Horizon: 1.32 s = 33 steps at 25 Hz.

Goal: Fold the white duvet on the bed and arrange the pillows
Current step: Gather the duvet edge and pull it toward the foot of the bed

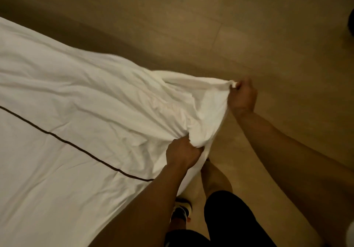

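The white duvet (80, 97) covers the bed across the left half of the head view, with a thin dark stripe running diagonally over it. Its near edge is lifted off the bed toward the floor side. My left hand (182, 153) is closed on a bunch of the duvet's edge at the centre. My right hand (242, 96) grips the duvet's corner farther right and holds it stretched above the floor. No pillows are in view.
Tan tiled floor (249, 26) fills the top and right. My legs in dark shorts and a sandalled foot (181, 209) stand right beside the bed's edge. A dark object (351, 23) sits at the far right edge.
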Motion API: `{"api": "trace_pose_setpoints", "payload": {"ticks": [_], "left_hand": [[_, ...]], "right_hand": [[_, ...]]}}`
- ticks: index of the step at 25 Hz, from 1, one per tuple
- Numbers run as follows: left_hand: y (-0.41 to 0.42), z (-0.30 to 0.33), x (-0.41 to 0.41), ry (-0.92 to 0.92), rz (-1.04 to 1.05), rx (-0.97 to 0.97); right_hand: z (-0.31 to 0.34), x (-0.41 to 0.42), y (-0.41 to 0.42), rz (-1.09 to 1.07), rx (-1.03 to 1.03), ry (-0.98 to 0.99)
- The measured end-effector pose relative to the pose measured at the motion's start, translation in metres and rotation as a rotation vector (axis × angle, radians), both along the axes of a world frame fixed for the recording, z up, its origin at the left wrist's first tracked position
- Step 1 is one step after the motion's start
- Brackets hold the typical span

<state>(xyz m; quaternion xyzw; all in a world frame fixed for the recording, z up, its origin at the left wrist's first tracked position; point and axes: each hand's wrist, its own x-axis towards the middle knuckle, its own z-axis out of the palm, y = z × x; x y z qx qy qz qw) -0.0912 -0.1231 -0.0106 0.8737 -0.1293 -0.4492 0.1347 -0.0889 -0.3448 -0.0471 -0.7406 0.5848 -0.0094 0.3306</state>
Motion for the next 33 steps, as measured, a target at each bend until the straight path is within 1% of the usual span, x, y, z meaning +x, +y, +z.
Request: {"api": "trace_pose_setpoints", "payload": {"ticks": [2,4,6,7,8,10,12,13,16,17,18,21,23,25,26,28,29,31,33], "left_hand": [[-0.012,0.002,0.006,0.011,0.023,0.025],[-0.019,0.005,0.01,0.018,-0.003,0.029],[-0.019,0.005,0.013,0.041,-0.046,0.043],[-0.018,0.005,0.014,0.048,-0.06,0.053],[-0.016,0.004,0.014,0.052,-0.066,0.058],[-0.014,0.004,0.013,0.046,-0.062,0.056],[-0.014,0.007,0.01,0.044,-0.028,0.055],[-0.014,0.008,0.01,0.05,-0.007,0.06],[-0.01,0.01,0.008,0.017,-0.016,0.069],[-0.009,0.012,0.009,0.009,-0.036,0.061],[-0.008,0.014,0.009,0.004,-0.053,0.052],[-0.002,0.02,0.012,0.034,-0.05,0.022],[0.002,0.025,0.011,0.066,-0.011,0.004],[0.004,0.033,0.007,0.084,0.005,-0.005],[0.004,0.037,0.005,0.097,0.027,-0.016],[0.004,0.043,0.001,0.163,0.079,-0.058],[0.005,0.052,0.0,0.196,0.094,-0.088],[0.016,0.063,-0.011,0.138,0.204,-0.125],[0.029,0.083,-0.021,0.064,0.375,-0.126]], "right_hand": [[0.006,-0.004,-0.02,-0.209,-0.03,-0.188],[0.009,-0.007,-0.028,-0.442,0.012,-0.27],[0.001,-0.012,-0.037,-0.746,0.176,-0.314],[-0.002,-0.013,-0.04,-0.812,0.256,-0.314],[-0.002,-0.011,-0.043,-0.823,0.313,-0.303],[0.0,-0.009,-0.043,-0.774,0.446,-0.344],[0.006,-0.014,-0.026,-0.67,0.74,-0.431],[0.006,-0.02,-0.016,-0.586,0.888,-0.412],[0.005,-0.043,0.028,-0.302,1.211,-0.155],[0.006,-0.046,0.043,-0.245,1.277,-0.099],[0.009,-0.046,0.058,-0.227,1.327,-0.085],[0.023,-0.035,0.09,-0.352,1.396,-0.129],[0.033,-0.03,0.094,-0.39,1.411,-0.133],[0.042,-0.028,0.09,-0.316,1.466,-0.137],[0.049,-0.028,0.089,-0.227,1.476,-0.136],[0.059,-0.027,0.091,0.005,1.353,-0.079],[0.068,-0.024,0.094,0.076,1.268,-0.052],[0.093,-0.022,0.109,0.059,1.203,-0.065],[0.118,-0.018,0.121,0.054,1.154,-0.126]]}}
